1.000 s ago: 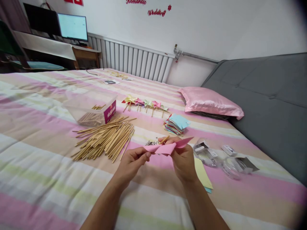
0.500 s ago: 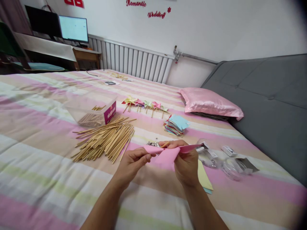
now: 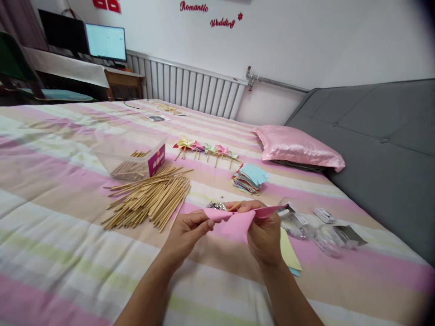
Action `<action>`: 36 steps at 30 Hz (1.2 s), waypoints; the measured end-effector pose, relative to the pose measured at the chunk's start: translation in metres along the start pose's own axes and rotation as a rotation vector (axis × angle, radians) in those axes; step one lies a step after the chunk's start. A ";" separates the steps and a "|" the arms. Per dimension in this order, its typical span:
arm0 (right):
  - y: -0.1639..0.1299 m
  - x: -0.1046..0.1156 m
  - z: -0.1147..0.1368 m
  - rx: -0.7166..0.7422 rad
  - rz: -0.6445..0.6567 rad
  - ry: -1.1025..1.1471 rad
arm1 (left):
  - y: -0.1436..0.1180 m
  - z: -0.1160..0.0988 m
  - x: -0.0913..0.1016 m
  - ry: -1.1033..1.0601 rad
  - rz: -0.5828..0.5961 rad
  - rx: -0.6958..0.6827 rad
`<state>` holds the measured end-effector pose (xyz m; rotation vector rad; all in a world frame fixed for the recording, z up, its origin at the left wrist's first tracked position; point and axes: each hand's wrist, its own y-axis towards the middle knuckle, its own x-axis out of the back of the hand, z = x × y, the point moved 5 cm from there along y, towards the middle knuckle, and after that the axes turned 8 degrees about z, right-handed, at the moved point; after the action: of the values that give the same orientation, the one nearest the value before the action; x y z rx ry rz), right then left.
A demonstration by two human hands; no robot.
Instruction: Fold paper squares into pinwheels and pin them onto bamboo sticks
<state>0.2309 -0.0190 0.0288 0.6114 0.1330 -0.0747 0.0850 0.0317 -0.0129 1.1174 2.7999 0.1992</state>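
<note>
Between my hands is a pink paper pinwheel [image 3: 239,222], its flaps spread to both sides. My left hand [image 3: 188,231] pinches the left flap between thumb and fingers. On the other side my right hand [image 3: 267,235] is closed around the paper, and a short length of wooden stick [image 3: 234,207] shows by its fingers. How the stick meets the paper is hidden. Just behind the pinwheel lies a heap of small silvery pieces [image 3: 216,205]. Yellow and blue paper sheets [image 3: 290,254] are partly covered by my right hand.
Left of my hands lies a pile of wooden sticks [image 3: 149,203], with a clear plastic box [image 3: 112,156] behind it. Farther back are a row of small pinwheels [image 3: 205,148] and a paper stack [image 3: 249,178]. Clear round containers [image 3: 328,240] sit at right, a pink pillow [image 3: 299,147] beyond.
My hands and the pink pinwheel keep almost the same pose. The whole view has shifted very slightly.
</note>
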 end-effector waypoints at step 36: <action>0.003 0.011 0.002 -0.090 0.073 -0.107 | 0.000 0.001 0.003 0.033 0.013 0.017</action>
<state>0.2420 -0.0181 0.0300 0.5206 0.0104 -0.0307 0.0826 0.0337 -0.0141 1.1465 2.8292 0.1967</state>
